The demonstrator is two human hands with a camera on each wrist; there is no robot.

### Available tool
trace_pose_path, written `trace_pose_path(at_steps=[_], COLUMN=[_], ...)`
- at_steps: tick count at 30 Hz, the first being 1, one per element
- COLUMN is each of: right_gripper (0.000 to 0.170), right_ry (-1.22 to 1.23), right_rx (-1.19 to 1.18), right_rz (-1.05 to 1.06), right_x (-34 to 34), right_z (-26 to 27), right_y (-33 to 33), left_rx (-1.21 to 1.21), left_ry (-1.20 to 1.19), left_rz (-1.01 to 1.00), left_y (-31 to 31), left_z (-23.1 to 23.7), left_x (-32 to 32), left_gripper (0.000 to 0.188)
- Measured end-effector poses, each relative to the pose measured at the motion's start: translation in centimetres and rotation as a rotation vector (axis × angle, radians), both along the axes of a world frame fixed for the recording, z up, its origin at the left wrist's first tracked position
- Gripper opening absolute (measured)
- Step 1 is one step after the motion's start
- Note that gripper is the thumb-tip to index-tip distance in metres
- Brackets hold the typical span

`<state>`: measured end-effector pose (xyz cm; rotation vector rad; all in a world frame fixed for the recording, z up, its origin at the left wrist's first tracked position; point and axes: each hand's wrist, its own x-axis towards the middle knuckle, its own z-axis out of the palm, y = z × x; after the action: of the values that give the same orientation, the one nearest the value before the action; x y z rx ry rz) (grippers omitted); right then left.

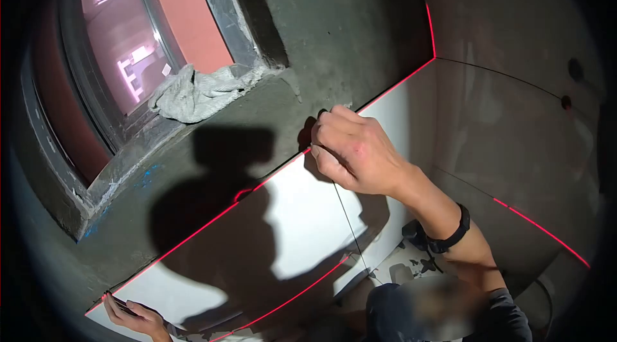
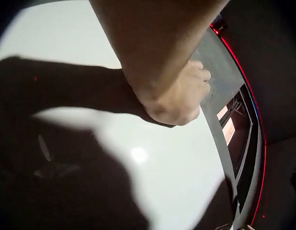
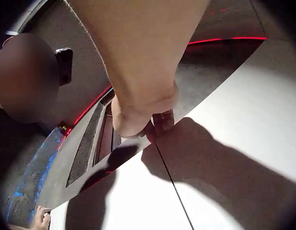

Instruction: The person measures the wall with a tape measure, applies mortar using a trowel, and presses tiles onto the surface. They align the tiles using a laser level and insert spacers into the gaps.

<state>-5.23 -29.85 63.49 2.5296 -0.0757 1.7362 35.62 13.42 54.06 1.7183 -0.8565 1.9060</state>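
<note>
In the head view my right hand (image 1: pixel 360 152) is bent over the top edge of a white wall tile (image 1: pixel 299 207), right above a dark upright joint (image 1: pixel 348 223). Its fingers curl at the edge, with the thumb low on the front; the fingertips are partly hidden. Far along the same edge, at lower left, my left hand (image 1: pixel 136 321) holds the tile's rim, fingers over the top and thumb in front. The left wrist view has that left hand (image 2: pixel 181 96) curled at the rim. A second white tile (image 1: pixel 393 114) continues beyond the joint.
A red laser line (image 1: pixel 193 236) follows the tiles' top edge and climbs the corner. Above is bare grey cement wall (image 1: pixel 315 21) with a window recess; a crumpled grey cloth (image 1: pixel 196 95) lies on its sill. A dark wall (image 1: pixel 501 117) stands at right.
</note>
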Motion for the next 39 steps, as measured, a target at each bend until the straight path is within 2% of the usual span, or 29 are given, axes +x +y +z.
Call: trace_pose_path(at_steps=[3, 8, 16, 17, 24, 26, 28, 29, 30, 32, 34, 36, 39], right_gripper=[0.009, 0.008, 0.009, 0.010, 0.015, 0.013, 0.017, 0.021, 0.020, 0.018, 0.028, 0.038, 0.044], right_ry=[0.019, -0.015, -0.050, -0.049, -0.181, -0.175, -0.289, -0.360, -0.329, -0.358, -0.345, -0.374, -0.395], right_rx=[-0.005, -0.047, -0.035, -0.019, -0.096, -0.111, 0.063, 0.238, -0.036, -0.036, 0.037, 0.254, 0.282], right_rz=[-0.045, -0.002, -0.015, -0.020, -0.004, -0.035, -0.004, 0.057, -0.081, -0.126, -0.068, 0.030, 0.022], right_x=[-0.5, 0.2, -0.2, -0.3, 0.2, 0.1, 0.5, 0.6, 0.5, 1.3, 2.2, 2.9, 3.4], right_z=[0.1, 0.0, -0.7, -1.0, -3.0, -4.0, -5.3, -6.2, -6.9, -8.7, -10.5, -11.0, -12.0], right_y=[-0.3, -0.2, -0.1, 0.0, -0.9, -1.0, -0.4, 0.7, 0.8, 1.7, 2.2, 3.4, 4.0], left_rx=[-0.009, -0.024, -0.009, -0.101, 0.003, -0.006, -0.016, -0.003, 0.006, -0.001, -0.017, -0.042, 0.051], left_ry=[0.009, -0.031, -0.013, -0.020, -0.022, -0.049, 0.009, 0.014, 0.003, -0.075, -0.029, -0.028, -0.150], left_rz=[-0.039, -0.064, 0.013, -0.119, -0.007, -0.095, -0.063, -0.052, -0.035, 0.021, 0.042, 0.048, -0.194], left_y=[-0.1, -0.3, 0.4, -2.0, -2.0, -2.4, -2.0, -1.5, -1.3, 0.0, -1.2, -3.0, -8.7], left_z=[0.0, -0.1, -0.3, 1.2, 1.6, 1.7, 1.1, 0.9, 0.8, -0.2, 0.2, 0.0, 2.2], left_x=[0.0, 0.4, 0.8, -2.3, -3.5, -3.6, -2.9, -2.4, -1.4, 0.5, -2.0, -4.1, -11.0], left_gripper=[0.047, 0.046, 0.046, 0.046, 0.046, 0.046, 0.045, 0.049, 0.049, 0.048, 0.050, 0.049, 0.032])
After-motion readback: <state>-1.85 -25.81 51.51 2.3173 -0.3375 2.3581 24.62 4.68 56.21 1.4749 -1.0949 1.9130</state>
